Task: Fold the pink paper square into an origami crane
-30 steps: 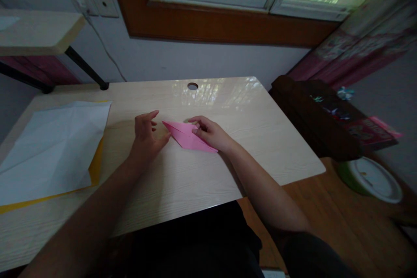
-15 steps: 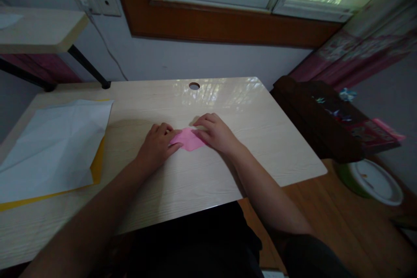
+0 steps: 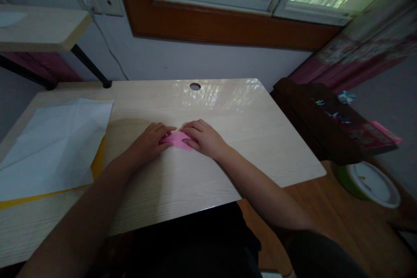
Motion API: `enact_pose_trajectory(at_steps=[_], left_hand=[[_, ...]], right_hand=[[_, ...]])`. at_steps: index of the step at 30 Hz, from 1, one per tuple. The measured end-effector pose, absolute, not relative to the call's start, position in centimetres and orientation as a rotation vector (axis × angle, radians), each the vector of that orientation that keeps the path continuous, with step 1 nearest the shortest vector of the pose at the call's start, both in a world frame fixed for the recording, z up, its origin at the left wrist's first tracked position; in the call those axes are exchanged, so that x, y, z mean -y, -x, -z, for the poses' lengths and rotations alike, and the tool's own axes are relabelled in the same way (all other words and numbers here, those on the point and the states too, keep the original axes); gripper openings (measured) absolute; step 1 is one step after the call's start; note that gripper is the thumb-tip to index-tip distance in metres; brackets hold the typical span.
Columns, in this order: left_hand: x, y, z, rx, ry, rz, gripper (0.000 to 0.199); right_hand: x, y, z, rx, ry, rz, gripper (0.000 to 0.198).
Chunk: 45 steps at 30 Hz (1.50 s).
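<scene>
A small folded piece of pink paper (image 3: 177,139) lies on the pale wood-grain desk (image 3: 195,182), between my two hands. My left hand (image 3: 150,140) grips its left end, thumb in front and fingers behind. On the right end, my right hand (image 3: 203,140) has its thumb and fingers closed around the paper. Both sets of fingers partly cover the paper, so its full outline is hidden.
Large white sheets (image 3: 61,143) over a yellow sheet (image 3: 97,160) lie at the desk's left. A raised shelf (image 3: 42,30) on black legs stands behind them. A round cable hole (image 3: 195,87) sits near the back edge. Right of the desk are a dark cabinet (image 3: 299,113) and a green-and-white bin (image 3: 374,184).
Both hands and the pink paper have shifted a little to the left. My right hand has come closer to my left and covers more of the paper.
</scene>
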<state>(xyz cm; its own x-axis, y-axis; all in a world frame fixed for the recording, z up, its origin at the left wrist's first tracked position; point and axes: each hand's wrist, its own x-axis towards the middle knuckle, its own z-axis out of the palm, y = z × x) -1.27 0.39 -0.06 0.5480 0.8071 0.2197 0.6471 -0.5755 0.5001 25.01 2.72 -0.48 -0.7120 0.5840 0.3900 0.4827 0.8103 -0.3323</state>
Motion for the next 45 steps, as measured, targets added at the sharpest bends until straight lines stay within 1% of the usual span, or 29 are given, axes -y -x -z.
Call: enact_pose_trajectory(at_steps=[2,7,9,12,18,23,26,32,39,45], left_hand=[[-0.6,1.6,0.1,-1.158,-2.421,-0.623,0.043],[-0.6,1.1,0.8,-1.101,-2.415,-0.66,0.053],[-0.5,0.7,1.0,-1.088,-2.448,-0.66,0.054],[-0.5,0.6,0.9,-1.087,-2.481,-0.648,0.047],[-0.8,2.0,0.0,-1.051,-2.476,-0.573,0.023],[-1.3,3.4,-0.3,-1.037,-2.461,-0.579,0.027],[-1.4,3.7,-0.2,-1.059,-2.469,-0.581,0.026],[-1.7,3.3,0.1,-1.242,-2.49,-0.677,0.024],[-2.0,3.4,0.3,-1.184,-2.47,-0.645,0.021],[-2.0,3.1,0.5,-1.192,-2.476,-0.669,0.019]], right_hand=[[-2.7,-25.0,0.4,2.518,0.8,-0.233,0.032],[-2.4,-24.6,0.3,2.594,0.761,-0.104,0.029],[-2.4,-24.5,0.5,2.614,0.727,-0.096,0.028],[-2.4,-24.4,0.7,2.608,0.686,-0.151,0.027],[-2.4,-24.5,0.8,2.601,0.656,-0.178,0.026],[-2.3,-24.5,0.6,2.577,0.665,-0.239,0.025],[-2.1,-24.6,0.6,2.567,0.692,-0.261,0.025],[-1.9,-24.7,0.5,2.597,0.73,-0.257,0.042],[-2.1,-24.6,0.6,2.569,0.825,-0.29,0.045],[-1.9,-24.5,0.2,2.589,0.803,-0.285,0.041]])
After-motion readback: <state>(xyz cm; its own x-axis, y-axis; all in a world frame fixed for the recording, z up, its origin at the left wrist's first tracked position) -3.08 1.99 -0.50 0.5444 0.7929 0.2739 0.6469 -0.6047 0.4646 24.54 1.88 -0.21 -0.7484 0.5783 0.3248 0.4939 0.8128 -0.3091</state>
